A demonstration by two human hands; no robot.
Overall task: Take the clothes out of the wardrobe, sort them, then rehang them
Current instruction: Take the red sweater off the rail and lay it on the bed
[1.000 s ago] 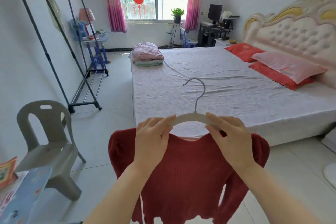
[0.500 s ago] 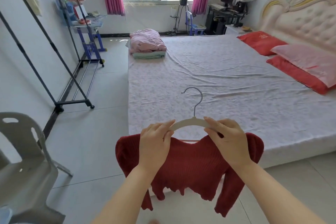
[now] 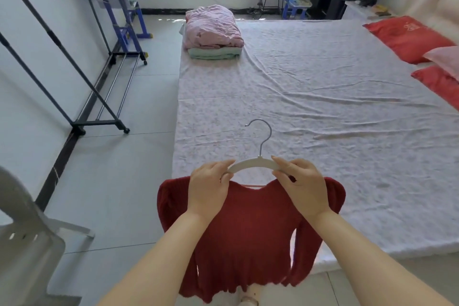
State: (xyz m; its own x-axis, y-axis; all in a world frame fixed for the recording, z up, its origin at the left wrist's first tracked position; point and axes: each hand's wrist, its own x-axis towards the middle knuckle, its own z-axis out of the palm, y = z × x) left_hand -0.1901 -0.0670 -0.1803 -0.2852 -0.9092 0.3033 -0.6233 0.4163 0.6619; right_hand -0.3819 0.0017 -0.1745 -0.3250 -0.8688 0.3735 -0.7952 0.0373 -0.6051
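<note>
Sweater: a red ribbed knit sweater (image 3: 248,231) hung on a white plastic hanger (image 3: 253,163). It draped straight down below both hands, with a sleeve dangling outside each wrist.
Where it hung: over the floor, just short of the near edge of the bed (image 3: 323,107).
Handling: it looked soft, light and limp to me. Taken by the cloth it would likely sag or stretch, so the stiff hanger arms seemed the sound place to hold it.
Left hand (image 3: 207,190): curled closed round the hanger's left arm, where the sweater's shoulder began.
Right hand (image 3: 304,189): clamped the same way on the right arm.
Hook (image 3: 260,136): bare metal, standing free between the two grips and pointing away.
Beyond the grip: folded pink and green bedding (image 3: 213,32) lay well past the hands.
</note>
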